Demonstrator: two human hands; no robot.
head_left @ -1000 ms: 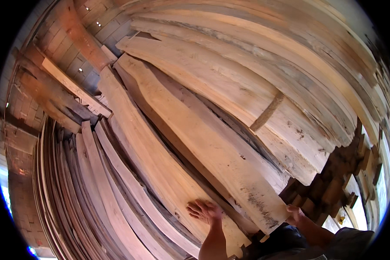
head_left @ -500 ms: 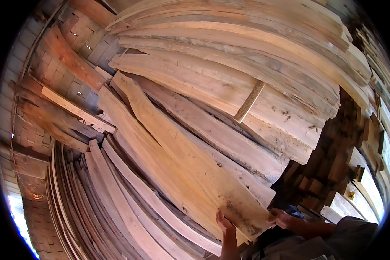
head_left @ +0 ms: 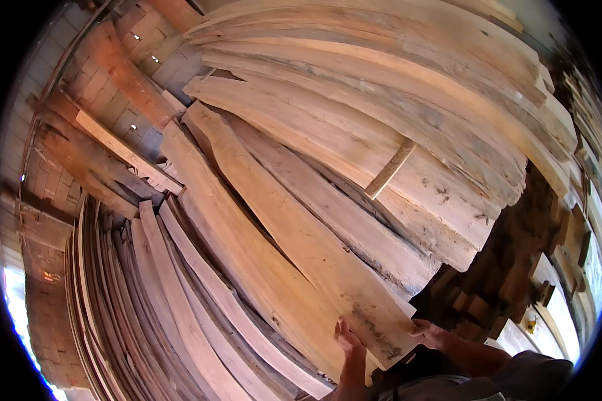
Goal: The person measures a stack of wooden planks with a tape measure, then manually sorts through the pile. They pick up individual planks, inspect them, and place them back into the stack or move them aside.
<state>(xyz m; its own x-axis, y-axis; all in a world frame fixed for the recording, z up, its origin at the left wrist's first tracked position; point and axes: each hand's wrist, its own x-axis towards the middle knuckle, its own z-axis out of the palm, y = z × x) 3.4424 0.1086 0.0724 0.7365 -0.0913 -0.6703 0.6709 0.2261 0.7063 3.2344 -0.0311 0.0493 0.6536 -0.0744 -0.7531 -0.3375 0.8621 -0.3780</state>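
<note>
A: Where is the long board (head_left: 308,247) placed from the hands?

B: It is stretched away from them, toward the upper left. Its near end, darkly stained, is set between the left hand (head_left: 348,339) and the right hand (head_left: 429,335).

A: Which hand is placed nearer?

B: Both are found at that end. The right is set at the right-hand corner, the left along the left edge, so the long axis is run out from between them.

A: And the grip?

B: The board's edges are held from both sides, neither hand being spread wide. The fingers underneath are hidden, so how far they are wrapped cannot be told.

A: What is seen beside it?

B: A wide plank (head_left: 247,257) is laid along its left side. A dark gap is shown between them farther out; closer to the hands it is narrowed away. On the right, a short stick (head_left: 391,169) is laid across other boards, well apart from both hands.
</note>
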